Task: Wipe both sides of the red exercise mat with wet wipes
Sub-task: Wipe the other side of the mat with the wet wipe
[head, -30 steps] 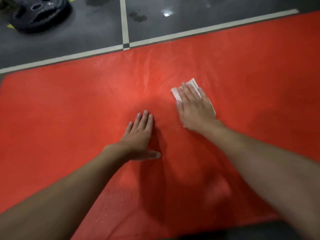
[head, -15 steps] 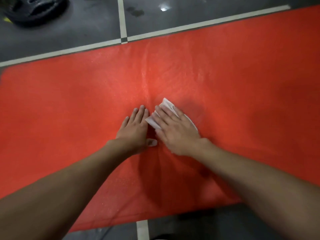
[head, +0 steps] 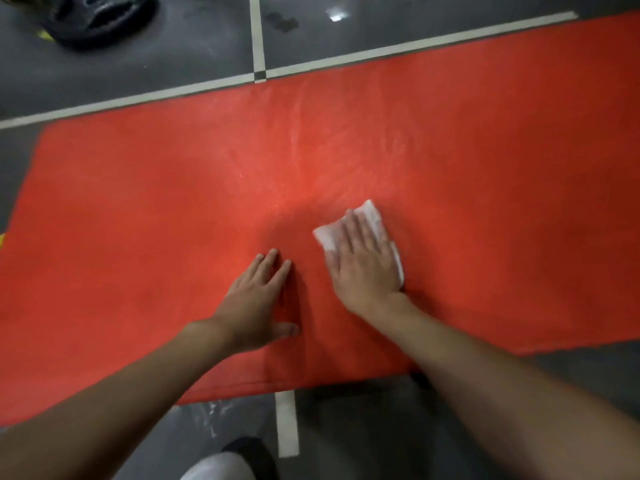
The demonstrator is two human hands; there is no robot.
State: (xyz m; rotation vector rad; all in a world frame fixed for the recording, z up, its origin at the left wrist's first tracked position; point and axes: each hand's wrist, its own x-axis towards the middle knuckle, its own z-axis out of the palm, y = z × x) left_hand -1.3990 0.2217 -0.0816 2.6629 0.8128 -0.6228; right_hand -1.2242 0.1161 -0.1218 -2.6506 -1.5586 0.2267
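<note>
- Near the middle of the red exercise mat (head: 138, 202), the right hand (head: 367, 261) has slid the wet wipe (head: 372, 213) to the right. Half a second ago the wipe was just beside the left fingertips; now the two are apart.
- A second ago the wipe sat further right and toward the far edge, so the stroke runs back and forth across this central patch.
- Right hand: fingers straight and flat, pressing the folded wipe against the mat and not curled round it. White corners stick out past the fingertips and on the right side.
- Left hand (head: 256, 299): spread flat on the mat with nothing under it, in the same spot as before. It is probably steadying the mat.
- The mat lies flat on the grey floor (head: 346, 427), and its near and far edges are both in view.
- Judgement: only the upper face is being wiped so far. The left and right stretches and the whole underside probably remain to be done.
</note>
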